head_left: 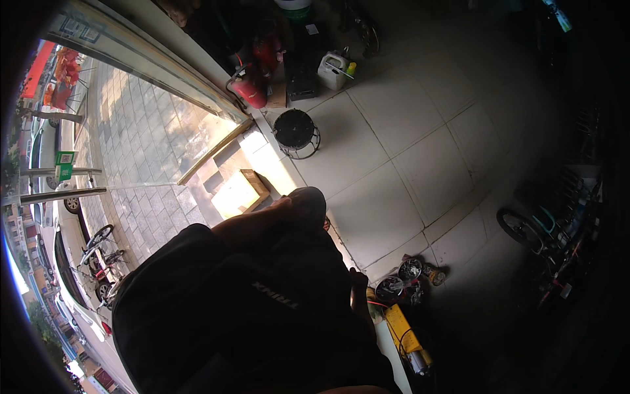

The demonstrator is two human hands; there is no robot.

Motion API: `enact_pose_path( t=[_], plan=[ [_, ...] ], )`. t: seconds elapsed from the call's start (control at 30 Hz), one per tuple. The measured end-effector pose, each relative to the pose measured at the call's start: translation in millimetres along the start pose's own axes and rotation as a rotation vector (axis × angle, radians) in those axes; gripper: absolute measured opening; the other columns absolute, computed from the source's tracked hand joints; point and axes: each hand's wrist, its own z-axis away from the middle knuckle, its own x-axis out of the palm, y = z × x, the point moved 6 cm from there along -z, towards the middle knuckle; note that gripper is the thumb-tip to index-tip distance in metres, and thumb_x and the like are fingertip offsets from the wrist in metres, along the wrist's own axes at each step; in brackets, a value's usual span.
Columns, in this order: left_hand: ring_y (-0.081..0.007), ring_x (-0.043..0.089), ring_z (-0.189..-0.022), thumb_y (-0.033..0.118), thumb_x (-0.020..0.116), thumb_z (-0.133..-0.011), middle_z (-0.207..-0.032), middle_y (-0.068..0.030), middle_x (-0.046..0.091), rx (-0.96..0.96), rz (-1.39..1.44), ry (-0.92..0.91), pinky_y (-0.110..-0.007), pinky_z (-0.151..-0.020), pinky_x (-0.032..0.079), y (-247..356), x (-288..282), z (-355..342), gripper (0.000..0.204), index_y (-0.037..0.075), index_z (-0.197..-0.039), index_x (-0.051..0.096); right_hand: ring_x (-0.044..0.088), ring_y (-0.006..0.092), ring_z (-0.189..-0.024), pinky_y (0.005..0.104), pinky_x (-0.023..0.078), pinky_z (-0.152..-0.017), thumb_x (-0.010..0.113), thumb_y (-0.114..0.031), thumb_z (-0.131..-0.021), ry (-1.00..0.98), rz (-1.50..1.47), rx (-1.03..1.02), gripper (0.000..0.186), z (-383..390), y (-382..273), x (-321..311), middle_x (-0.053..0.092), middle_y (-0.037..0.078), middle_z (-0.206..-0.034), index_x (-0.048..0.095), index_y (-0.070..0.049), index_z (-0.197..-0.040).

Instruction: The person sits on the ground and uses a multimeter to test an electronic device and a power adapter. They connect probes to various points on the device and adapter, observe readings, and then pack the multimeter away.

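My dark shirt fills the lower middle of the head view. From its left sleeve my bare forearm reaches across to my left hand (283,202). It lies against a dark rounded shape (308,202), perhaps my knee or a shoe; shade hides the fingers. My right hand (357,278) shows as a small dark outline beside my body, its fingers too dark to make out. Nearest to it are several round tins (390,287) with small parts in them. Just beyond my left hand, a cardboard box (240,194) sits in sunlight by the doorway.
A round black stool (295,129) stands on the tiled floor (387,190). Beyond it are a red fire extinguisher (249,90) and a whitish jug (333,71). A yellow machine (402,328) with a cable is at lower right; bicycles (525,230) stand in shadow. Glass (154,118) borders the pavement at left.
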Motion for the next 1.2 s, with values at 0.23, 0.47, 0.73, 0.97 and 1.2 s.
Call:
enact_pose_path(
  t=[0.23,0.47,0.73,0.97,1.2],
  plan=[
    [-0.0373,0.065,-0.121,0.048,0.052,-0.103,-0.127,-0.0196,0.071,-0.011,0.02,-0.008,-0.046,-0.105,0.051,43.0,-77.1,-84.5,0.051,0.007,-0.125,0.073,0.063,0.031,-0.056,0.0468,0.047,-0.05,0.075,-0.014,-0.083,-0.054,-0.103,-0.281,0.018,-187.9,20.6,-126.7,0.06,0.011,-0.062,0.058,-0.009,-0.082],
    [-0.0386,0.067,-0.117,0.045,0.053,-0.102,-0.123,-0.0212,0.072,-0.021,0.049,0.007,-0.047,-0.102,0.052,111.1,-199.8,-151.7,0.049,0.006,-0.122,0.074,0.062,0.0282,-0.054,0.0442,0.045,-0.048,0.072,-0.016,-0.088,-0.228,-0.621,0.632,0.019,-345.8,91.0,-247.8,0.059,0.01,-0.062,0.057,-0.007,-0.079],
    [-0.0401,0.069,-0.112,0.042,0.054,-0.101,-0.119,-0.0231,0.073,-0.031,0.137,0.219,-0.048,-0.1,0.054,169.7,-300.8,-223.7,0.046,0.005,-0.118,0.076,0.06,0.0249,-0.051,0.0412,0.043,-0.045,0.07,-0.018,-0.093,-0.37,-0.548,0.625,0.024,-530.6,138.6,-341.6,0.058,0.009,-0.062,0.057,-0.006,-0.076],
    [-0.0378,0.07,-0.086,0.021,0.062,-0.091,-0.085,-0.0199,0.068,-0.079,-0.02,0.776,-0.049,-0.073,0.057,154.1,-282.4,-276.0,0.018,0.004,-0.086,0.066,0.058,0.022,-0.049,0.0386,0.041,-0.043,0.068,-0.019,-0.097,-0.634,-0.342,0.553,0.03,-703.3,194.7,-415.4,0.056,0.008,-0.062,0.056,-0.004,-0.074],
    [-0.0401,0.071,-0.09,0.03,0.057,-0.096,-0.092,-0.0255,0.07,-0.199,0.559,0.923,-0.051,-0.08,0.055,224.9,-315.8,-292.9,0.031,0.003,-0.09,0.071,0.057,0.0201,-0.053,0.0378,0.045,-0.048,0.061,-0.014,-0.1,-0.734,0.12,-0.122,0.025,-929.0,134.0,-514.1,0.058,0.009,-0.067,0.06,0.001,-0.08]
  ],
)
